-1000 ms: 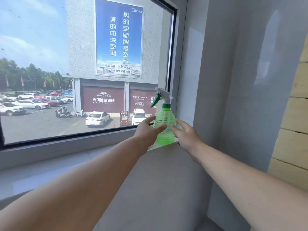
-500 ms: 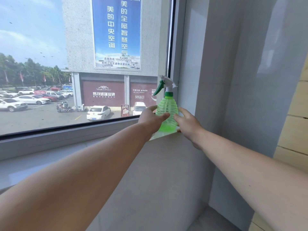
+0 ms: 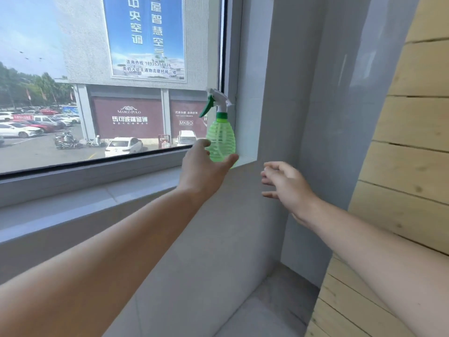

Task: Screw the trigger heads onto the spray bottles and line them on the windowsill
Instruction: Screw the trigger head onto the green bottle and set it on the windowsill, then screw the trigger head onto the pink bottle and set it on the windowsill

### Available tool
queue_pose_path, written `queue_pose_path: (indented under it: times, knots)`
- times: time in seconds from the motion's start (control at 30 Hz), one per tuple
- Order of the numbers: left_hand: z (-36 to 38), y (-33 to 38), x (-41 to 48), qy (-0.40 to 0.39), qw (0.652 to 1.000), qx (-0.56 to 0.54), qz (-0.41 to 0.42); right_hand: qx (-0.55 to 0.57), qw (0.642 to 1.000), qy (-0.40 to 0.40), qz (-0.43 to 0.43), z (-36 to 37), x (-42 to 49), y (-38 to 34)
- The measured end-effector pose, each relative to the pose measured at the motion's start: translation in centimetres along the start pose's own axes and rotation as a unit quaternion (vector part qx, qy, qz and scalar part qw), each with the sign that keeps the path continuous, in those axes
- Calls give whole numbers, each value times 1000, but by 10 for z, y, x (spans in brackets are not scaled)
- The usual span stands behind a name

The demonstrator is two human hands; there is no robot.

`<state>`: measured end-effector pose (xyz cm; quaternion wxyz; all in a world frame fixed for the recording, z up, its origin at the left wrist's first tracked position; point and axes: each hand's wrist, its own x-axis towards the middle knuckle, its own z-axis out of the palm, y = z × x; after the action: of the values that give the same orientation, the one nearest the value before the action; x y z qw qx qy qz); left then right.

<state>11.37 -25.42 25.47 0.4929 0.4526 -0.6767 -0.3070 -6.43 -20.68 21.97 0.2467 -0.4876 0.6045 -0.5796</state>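
Observation:
A translucent green spray bottle [image 3: 220, 139] with a white and green trigger head [image 3: 215, 100] screwed on stands upright at the right end of the windowsill [image 3: 136, 188], close to the window frame. My left hand [image 3: 202, 166] is just in front of its lower part, with fingers and thumb spread to either side of the base; I cannot tell whether they touch it. My right hand [image 3: 288, 183] hovers lower right of the bottle, apart from it, fingers loose and empty.
The window glass [image 3: 97, 93] rises behind the sill, and a grey wall reveal [image 3: 279, 93] closes the sill's right end. Pale wooden planks [image 3: 413, 142] stand at the far right. A grey ledge [image 3: 267, 312] lies below.
Both hands held the bottle on the sill before. My right hand has since let go and drawn back to the right and down; my left hand has loosened and slid lower.

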Motion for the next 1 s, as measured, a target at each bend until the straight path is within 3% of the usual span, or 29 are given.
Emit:
queue_pose_path:
  times: [0.1, 0.23, 0.47, 0.73, 1.0]
  knots:
    - [21, 1, -44, -45, 999, -6, 15, -13, 1000, 5, 5, -26, -45, 17]
    - [64, -21, -103, -161, 986, 14, -32, -104, 993, 25, 53, -66, -116, 60]
    - [145, -98, -203, -356, 916, 72, -169, -202, 961, -2, 188, -131, -220, 169]
    - [227, -181, -296, -473, 823, 118, -290, -211, 917, -13, 337, -165, -280, 306]
    - [293, -233, -355, -513, 787, 177, -292, -165, 885, 12, 436, -169, -294, 413]
